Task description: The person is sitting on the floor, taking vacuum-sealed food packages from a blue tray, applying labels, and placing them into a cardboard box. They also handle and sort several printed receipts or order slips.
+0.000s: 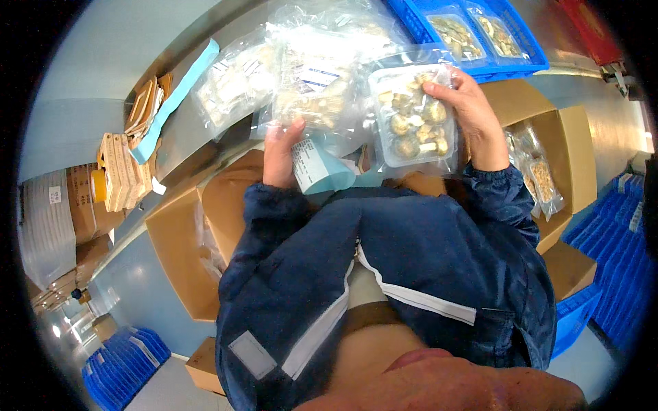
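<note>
My right hand (pixel 470 110) grips the upper right edge of a clear vacuum pack of mushrooms in a white plastic tray (pixel 419 123), its thumb on the film. My left hand (pixel 282 151) holds the lower edge of a clear vacuum pack (pixel 316 97) with pale contents and a printed label. Just beside this hand hangs a curled strip of light blue label backing (pixel 324 167) with a printed label on it. More clear packs (pixel 236 85) lie to the left and behind, partly washed out by glare.
At the upper right stands a blue plastic crate (pixel 540 59) with tray packs. Open cardboard boxes with packs flank me, one on the right (pixel 581 154), one on the left (pixel 172 257). A long blue strip (pixel 177 100) lies by stacked wooden pieces (pixel 121 172). Blue crates (pixel 611 251) are stacked at right.
</note>
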`<state>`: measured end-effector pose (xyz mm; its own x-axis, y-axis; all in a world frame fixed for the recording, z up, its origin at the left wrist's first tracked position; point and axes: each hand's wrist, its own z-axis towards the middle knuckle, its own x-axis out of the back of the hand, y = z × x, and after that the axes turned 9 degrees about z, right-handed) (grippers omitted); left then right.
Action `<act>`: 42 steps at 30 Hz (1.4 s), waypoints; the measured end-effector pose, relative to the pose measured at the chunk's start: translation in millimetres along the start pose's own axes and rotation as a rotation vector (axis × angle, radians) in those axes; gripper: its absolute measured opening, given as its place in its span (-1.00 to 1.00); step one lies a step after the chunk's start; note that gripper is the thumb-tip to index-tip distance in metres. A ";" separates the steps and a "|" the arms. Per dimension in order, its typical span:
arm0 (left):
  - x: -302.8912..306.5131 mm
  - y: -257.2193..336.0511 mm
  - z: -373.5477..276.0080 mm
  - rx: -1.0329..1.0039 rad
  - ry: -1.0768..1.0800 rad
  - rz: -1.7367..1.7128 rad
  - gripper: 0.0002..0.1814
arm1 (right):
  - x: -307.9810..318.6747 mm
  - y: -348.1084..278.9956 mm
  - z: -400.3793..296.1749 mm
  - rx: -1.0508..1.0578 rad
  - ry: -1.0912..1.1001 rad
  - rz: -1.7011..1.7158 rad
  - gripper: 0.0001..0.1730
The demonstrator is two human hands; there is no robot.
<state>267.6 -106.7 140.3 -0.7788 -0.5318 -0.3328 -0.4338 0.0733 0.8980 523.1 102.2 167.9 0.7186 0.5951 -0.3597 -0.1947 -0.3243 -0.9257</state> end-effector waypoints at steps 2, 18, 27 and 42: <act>5.7 -1.6 1.4 0.016 0.052 0.051 -0.59 | 1.7 -3.8 0.4 0.002 0.030 0.020 -0.57; 84.0 38.2 -8.0 -0.355 0.439 0.168 -0.64 | 34.9 -10.7 34.6 0.122 0.429 0.154 -0.56; 61.8 42.1 -18.4 -1.210 0.605 1.301 -0.61 | 22.2 11.9 42.6 0.056 0.366 0.159 -0.57; 135.1 54.2 -4.1 -0.516 0.945 0.649 -0.71 | 28.7 26.3 46.9 0.048 0.409 0.194 -0.55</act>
<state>140.8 -178.0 145.3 -0.0609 -0.9326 0.3558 0.3008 0.3227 0.8974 507.3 145.2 127.7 0.8682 0.1845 -0.4606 -0.3759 -0.3613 -0.8533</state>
